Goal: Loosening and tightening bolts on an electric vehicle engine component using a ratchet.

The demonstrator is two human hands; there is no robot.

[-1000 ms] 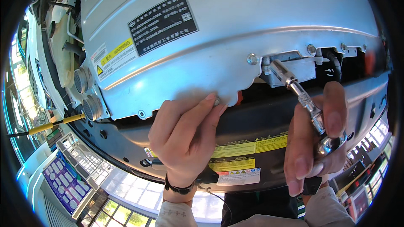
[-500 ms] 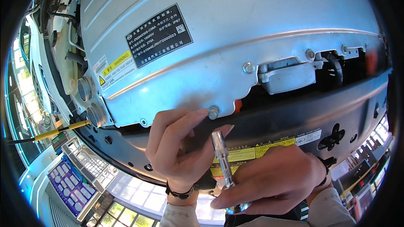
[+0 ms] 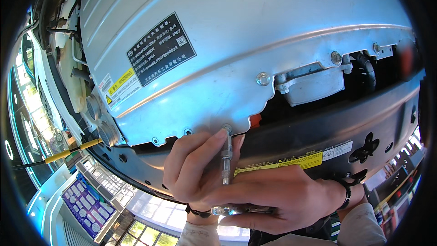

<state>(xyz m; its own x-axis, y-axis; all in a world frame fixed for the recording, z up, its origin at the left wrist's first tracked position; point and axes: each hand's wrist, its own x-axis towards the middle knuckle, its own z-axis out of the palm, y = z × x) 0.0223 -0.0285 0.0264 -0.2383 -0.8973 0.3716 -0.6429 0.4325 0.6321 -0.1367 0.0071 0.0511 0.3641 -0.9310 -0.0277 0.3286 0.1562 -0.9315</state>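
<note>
Head view: slim chrome ratchet wrench stands upright, clear-handled.

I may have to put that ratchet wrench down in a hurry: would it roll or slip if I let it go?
The ratchet wrench looks like a slim, stiff, shiny metal bar, so probably slippery and heavy for its size. Its round shaft would likely roll on a slope. Right now its tip sits on a bolt at the silver housing edge, right hand gripping, left hand steadying.

The right hand covers the ratchet handle; only its clear end shows. The bolt head under the socket tip stays hidden above the left hand. Both forearms are cut off at the lower edge.
</note>
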